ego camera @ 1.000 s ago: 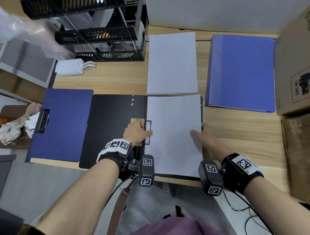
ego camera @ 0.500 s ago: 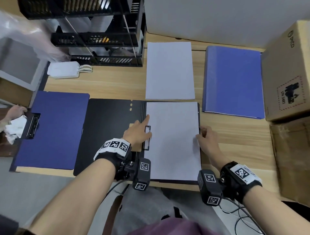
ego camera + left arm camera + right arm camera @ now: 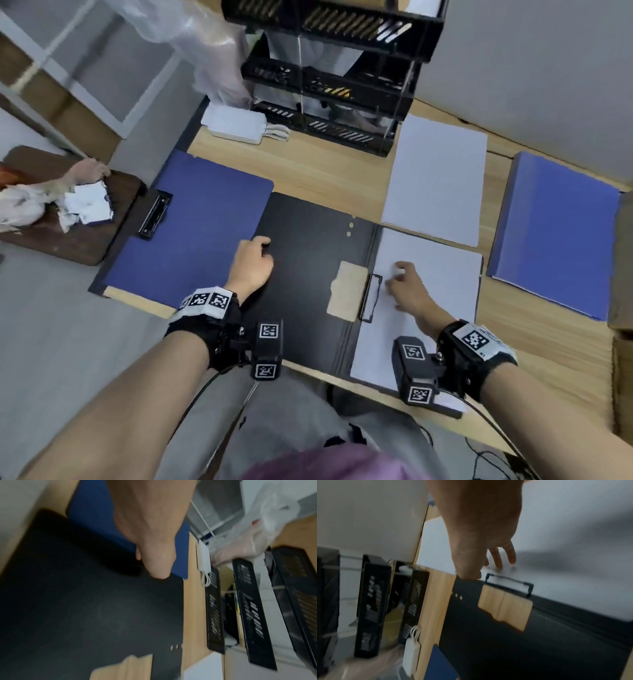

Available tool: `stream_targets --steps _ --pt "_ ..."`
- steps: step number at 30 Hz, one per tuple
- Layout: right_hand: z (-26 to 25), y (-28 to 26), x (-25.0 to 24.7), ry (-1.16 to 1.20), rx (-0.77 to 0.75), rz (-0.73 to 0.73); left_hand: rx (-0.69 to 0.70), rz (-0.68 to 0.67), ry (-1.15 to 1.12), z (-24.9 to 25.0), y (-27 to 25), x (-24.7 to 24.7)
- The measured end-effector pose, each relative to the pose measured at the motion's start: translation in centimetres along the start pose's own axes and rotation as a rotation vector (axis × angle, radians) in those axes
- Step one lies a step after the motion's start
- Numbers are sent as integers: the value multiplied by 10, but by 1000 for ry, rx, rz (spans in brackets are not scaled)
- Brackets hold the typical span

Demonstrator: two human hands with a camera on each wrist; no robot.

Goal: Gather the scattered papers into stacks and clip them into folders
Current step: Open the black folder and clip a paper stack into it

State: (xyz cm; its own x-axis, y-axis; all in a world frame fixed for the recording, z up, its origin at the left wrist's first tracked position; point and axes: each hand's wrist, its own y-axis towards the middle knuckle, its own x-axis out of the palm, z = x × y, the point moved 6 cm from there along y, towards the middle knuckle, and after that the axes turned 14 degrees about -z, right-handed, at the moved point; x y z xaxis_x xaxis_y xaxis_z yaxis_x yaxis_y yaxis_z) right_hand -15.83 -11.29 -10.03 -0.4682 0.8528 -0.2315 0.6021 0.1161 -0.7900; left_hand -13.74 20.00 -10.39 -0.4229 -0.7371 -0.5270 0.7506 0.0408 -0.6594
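Now the left hand, fingers curled at the black folder's outer cover edge, seems ready to close it, while the right hand's spread fingers steady the paper beside the clip.

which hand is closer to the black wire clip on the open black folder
Right. The right hand rests on the white paper beside the black wire clip; the left hand is across the open black folder, at its left edge.
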Motion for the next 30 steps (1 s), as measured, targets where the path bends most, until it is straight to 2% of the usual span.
stream_targets --steps 3,5,7,12,16,19,23,26,28,30 --pt "-22 7 27 -72 39 -2 -98 32 -41 -42 -4 -25" --pt "-25 10 36 -122 88 53 -105 -34 -110 -55 -3 -28" --pt "-24 12 40 -143 135 119 -103 -97 -240 -62 -2 -27" --pt "-22 10 48 -222 214 86 -80 -158 -414 -63 -6 -30" --pt "-4 32 33 -112 174 82 61 -317 -467 -31 -21 -36" --pt "-17 21 33 45 98 44 154 -417 -482 2 -34 -45" --pt "-26 9 40 274 9 -107 238 -521 -525 38 -40 -50" --pt "-31 -5 38 359 -33 -166 282 -729 -567 69 -46 -35" --pt "-41 -18 37 402 -90 -215 245 -910 -607 88 -55 -16" --pt "-50 -33 36 472 -170 -293 233 -987 -555 108 -67 4"
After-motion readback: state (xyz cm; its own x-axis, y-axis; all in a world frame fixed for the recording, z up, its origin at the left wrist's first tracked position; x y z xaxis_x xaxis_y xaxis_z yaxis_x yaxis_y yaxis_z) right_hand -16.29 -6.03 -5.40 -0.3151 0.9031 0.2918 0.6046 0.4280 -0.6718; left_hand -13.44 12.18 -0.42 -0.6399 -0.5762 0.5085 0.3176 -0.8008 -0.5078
